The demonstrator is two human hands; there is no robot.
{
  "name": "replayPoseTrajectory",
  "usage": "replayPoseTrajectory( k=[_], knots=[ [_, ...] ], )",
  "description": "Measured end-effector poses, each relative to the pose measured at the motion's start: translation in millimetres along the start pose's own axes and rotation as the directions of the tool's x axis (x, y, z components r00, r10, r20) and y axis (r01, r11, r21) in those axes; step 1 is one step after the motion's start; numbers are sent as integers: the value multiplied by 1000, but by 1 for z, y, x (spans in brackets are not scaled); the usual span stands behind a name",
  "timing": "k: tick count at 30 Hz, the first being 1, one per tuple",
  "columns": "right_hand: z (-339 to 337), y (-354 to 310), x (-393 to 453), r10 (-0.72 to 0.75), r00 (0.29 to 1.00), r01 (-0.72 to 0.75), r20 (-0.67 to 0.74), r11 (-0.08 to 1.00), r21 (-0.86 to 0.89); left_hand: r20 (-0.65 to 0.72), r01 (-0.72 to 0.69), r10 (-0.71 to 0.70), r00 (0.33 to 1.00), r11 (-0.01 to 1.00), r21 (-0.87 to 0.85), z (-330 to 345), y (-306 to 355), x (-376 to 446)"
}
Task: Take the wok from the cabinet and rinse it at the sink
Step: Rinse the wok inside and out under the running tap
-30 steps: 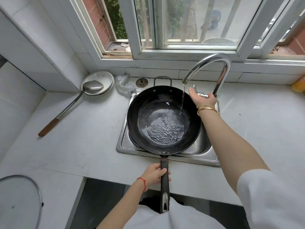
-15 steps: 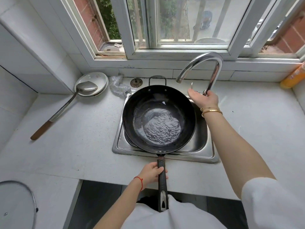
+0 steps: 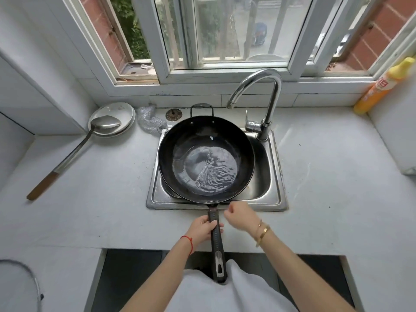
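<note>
Pale grey stone countertop (image 3: 337, 188) carries everything; landmark is the stainless steel sink (image 3: 273, 199) set into it. Round black wok (image 3: 206, 158) sits over the sink basin, rim overhanging the sink's left edge, shallow pool of rippling water in its bottom. Curved chrome faucet (image 3: 267, 91) stands at the sink's back right corner, spout over the wok's far edge, no stream visible. Long steel ladle with wooden grip (image 3: 67, 158) lies well left of the sink. The wok's black handle (image 3: 217, 242) runs straight from the sink's near edge toward the body. Left hand (image 3: 203, 228) wraps that handle. Right hand (image 3: 239, 218) hovers just beside the handle's root, fingers curled, apparently empty, though thumb side is hidden. Left hand owns any tilt or swirl.
</note>
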State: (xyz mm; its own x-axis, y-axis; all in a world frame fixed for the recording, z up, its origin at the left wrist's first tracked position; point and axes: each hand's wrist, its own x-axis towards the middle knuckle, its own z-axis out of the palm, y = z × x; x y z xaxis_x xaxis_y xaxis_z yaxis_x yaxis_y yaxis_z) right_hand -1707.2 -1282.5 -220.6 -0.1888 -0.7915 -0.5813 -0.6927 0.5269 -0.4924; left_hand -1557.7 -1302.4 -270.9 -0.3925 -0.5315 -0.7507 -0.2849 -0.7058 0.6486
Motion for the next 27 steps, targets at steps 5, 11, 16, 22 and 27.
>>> replayPoseTrajectory(
  k=[5, 11, 16, 22, 27],
  knots=[
    [49, 2, -32, -49, 939, 37, 341, 998, 40, -19, 26, -28, 999, 996, -80, 5, -1, 2],
    [84, -5, -31, 114, 981, -176, 156, 860, 479, -4, 55, -57, 998, 981, -184, 7, 2, 2],
    [101, -5, -29, 244, 953, -284, 181, 504, 816, -4, 37, -38, 999, 988, -147, 8, 1, 2],
    [112, -13, -29, 371, 928, -227, -18, 606, 762, -47, -21, 17, 999, 995, -99, 8, 0, 0],
    [106, -13, -36, 373, 914, -163, -157, 695, 701, -12, -49, 48, 999, 975, -216, 19, 5, -10]
  ],
)
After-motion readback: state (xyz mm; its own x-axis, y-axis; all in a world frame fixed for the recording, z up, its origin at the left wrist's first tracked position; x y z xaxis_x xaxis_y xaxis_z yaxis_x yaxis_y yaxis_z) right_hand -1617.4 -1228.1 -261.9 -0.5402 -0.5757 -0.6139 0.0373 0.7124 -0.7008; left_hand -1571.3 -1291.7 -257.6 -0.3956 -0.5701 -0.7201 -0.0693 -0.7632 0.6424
